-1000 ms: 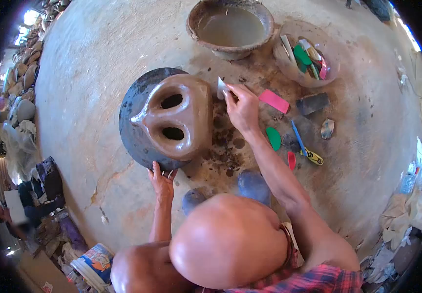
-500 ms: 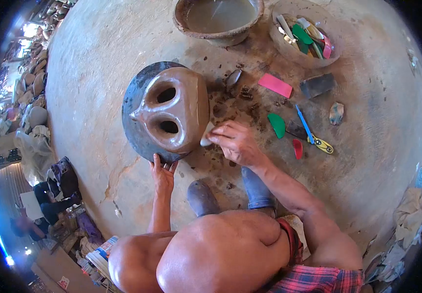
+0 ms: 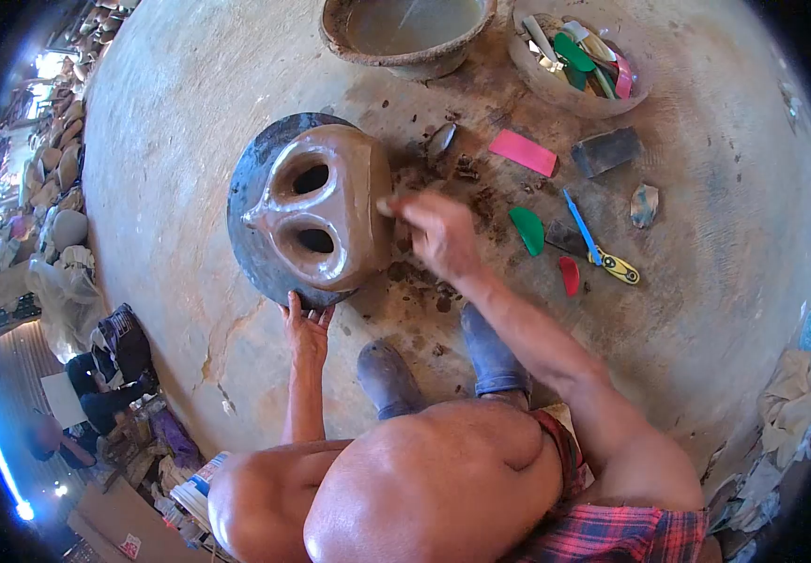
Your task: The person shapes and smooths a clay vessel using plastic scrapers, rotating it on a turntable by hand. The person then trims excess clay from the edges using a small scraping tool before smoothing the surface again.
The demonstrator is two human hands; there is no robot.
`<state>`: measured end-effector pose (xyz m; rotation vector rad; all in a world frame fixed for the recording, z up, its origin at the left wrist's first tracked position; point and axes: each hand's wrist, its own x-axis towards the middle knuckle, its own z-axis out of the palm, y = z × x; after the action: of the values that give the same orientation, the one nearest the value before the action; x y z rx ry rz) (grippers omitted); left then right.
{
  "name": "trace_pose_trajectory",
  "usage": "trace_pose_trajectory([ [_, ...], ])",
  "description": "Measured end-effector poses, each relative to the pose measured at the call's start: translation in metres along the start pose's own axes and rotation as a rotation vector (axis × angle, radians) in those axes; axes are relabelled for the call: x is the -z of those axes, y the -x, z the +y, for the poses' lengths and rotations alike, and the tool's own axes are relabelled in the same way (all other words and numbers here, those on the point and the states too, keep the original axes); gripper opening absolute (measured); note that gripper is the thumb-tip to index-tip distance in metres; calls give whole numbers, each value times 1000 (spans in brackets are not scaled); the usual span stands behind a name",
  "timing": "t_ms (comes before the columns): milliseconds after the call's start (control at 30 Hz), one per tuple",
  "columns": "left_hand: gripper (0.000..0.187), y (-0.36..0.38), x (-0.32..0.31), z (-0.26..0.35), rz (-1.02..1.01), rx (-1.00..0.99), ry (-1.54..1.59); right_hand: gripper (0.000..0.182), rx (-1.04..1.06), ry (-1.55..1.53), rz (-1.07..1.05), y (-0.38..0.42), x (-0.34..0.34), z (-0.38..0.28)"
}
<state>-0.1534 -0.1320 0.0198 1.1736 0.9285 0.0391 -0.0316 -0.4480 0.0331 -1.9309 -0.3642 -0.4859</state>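
Observation:
A wet brown clay piece (image 3: 342, 202) with two oval openings sits on a round dark board (image 3: 260, 169) on the floor. My left hand (image 3: 308, 328) touches the board's near edge, its fingers spread and partly under the rim. At the right side of the clay, my right hand (image 3: 438, 230) pinches a small pale tool (image 3: 385, 206), whose tip meets the clay wall. The right hand is slightly blurred and hides part of the tool.
Beyond the clay stands a basin of water (image 3: 405, 58); right of it, a clear bowl of tools (image 3: 565, 92). A pink strip (image 3: 523, 153), dark block (image 3: 607, 152), green piece (image 3: 527, 232), red piece (image 3: 569, 276) and yellow cutter (image 3: 620, 270) lie rightward.
My right hand has moved up along the clay's right side with the pale tool. The left hand stays at the board's edge, and the whole view has shifted slightly.

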Motion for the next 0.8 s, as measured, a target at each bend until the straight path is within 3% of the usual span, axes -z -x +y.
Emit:
trace_pose_trajectory([
  [67,62,-3,5,1,2,5,0,29,-51,-101,-166,31,4,-18],
  [167,75,-7,9,0,-68,15,-14,32,-123,-131,-209,33,21,-29],
  [200,68,-4,5,2,-42,7,-10,34,-170,-106,-141,21,22,-25],
  [267,60,0,1,4,-8,4,-7,25,-21,-20,204,-15,1,0],
  [300,61,1,-1,5,-23,2,-8,21,-93,-14,225,-32,-4,6],
  [433,62,-1,1,-1,-30,-10,-3,22,-29,-73,190,-44,-19,9],
  [533,70,-5,7,-6,-49,1,31,23,30,-33,76,32,-13,-25],
  [667,71,-3,9,-4,-90,13,15,25,-49,-129,-15,53,6,-45],
  [800,68,1,1,-3,-53,-2,26,21,-143,-39,194,31,-2,-36],
])
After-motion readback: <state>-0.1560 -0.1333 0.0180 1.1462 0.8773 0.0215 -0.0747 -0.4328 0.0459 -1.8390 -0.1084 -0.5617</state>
